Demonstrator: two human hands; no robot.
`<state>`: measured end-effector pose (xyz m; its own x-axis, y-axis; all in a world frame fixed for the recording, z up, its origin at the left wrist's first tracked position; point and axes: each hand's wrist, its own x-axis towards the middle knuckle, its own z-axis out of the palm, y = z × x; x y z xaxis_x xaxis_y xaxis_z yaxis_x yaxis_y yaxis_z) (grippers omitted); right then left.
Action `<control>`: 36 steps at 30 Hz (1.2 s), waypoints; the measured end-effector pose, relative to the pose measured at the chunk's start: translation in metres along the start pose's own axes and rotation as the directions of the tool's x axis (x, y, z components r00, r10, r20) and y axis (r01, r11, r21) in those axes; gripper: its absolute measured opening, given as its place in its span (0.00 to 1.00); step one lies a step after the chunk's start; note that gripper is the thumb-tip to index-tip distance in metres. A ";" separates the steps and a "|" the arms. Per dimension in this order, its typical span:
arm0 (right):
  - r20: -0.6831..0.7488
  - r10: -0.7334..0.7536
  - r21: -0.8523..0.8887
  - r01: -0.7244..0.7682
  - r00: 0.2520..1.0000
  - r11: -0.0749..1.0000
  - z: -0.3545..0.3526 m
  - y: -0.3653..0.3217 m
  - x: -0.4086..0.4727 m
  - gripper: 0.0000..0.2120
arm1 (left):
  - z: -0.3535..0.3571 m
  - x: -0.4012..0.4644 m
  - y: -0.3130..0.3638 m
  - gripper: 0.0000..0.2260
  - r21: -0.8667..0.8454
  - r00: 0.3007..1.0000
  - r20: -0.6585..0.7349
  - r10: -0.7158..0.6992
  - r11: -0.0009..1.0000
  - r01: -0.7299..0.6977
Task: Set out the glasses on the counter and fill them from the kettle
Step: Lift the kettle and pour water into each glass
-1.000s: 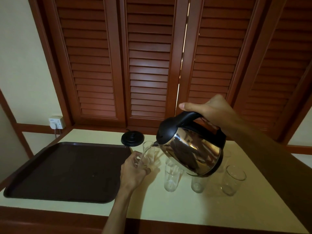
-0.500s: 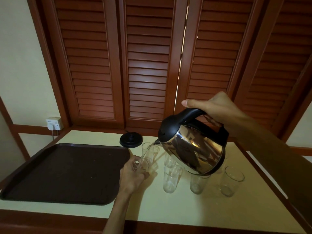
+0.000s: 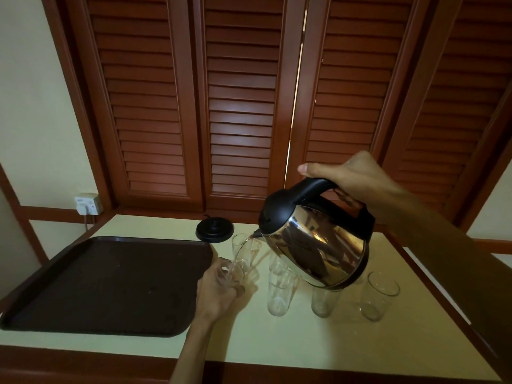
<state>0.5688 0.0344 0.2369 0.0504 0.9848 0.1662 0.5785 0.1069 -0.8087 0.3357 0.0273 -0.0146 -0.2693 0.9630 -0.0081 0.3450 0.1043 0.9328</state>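
Observation:
My right hand (image 3: 357, 178) grips the black handle of a shiny steel kettle (image 3: 318, 245), tilted with its spout down to the left. The spout sits over the rim of a clear glass (image 3: 243, 256) that my left hand (image 3: 219, 289) holds tilted above the pale counter (image 3: 277, 345). Water runs from the spout into that glass. Several other clear glasses stand on the counter: one (image 3: 281, 296) in front, one (image 3: 322, 302) under the kettle, one (image 3: 379, 296) at the right. More glasses behind are partly hidden by the kettle.
A dark brown tray (image 3: 105, 284) lies on the counter's left half. The kettle's black base (image 3: 214, 230) sits at the back by the louvred wooden doors (image 3: 238, 106). A wall socket (image 3: 87, 203) with a cord is at the back left. A wooden edge borders the counter front.
The kettle has tipped a little further toward the held glass. Both hands have stayed almost in place, and the view has shifted slightly.

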 end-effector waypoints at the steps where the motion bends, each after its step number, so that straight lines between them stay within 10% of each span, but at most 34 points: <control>1: 0.000 0.004 -0.003 -0.004 1.000 1.000 0.000 0.001 0.000 0.22 | 0.000 0.000 0.000 0.17 -0.004 1.000 0.003 0.000 1.000 0.000; 36: 0.004 0.081 0.293 -0.079 0.997 0.953 0.003 0.052 0.008 0.24 | 0.012 0.015 0.056 0.23 -0.353 1.000 -0.012 0.028 0.935 -0.030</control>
<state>0.5970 0.0487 0.1946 0.0939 0.9908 0.0974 0.3088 0.0640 -0.9490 0.3617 0.0508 0.0330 -0.2700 0.9626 0.0220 0.0131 -0.0192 0.9997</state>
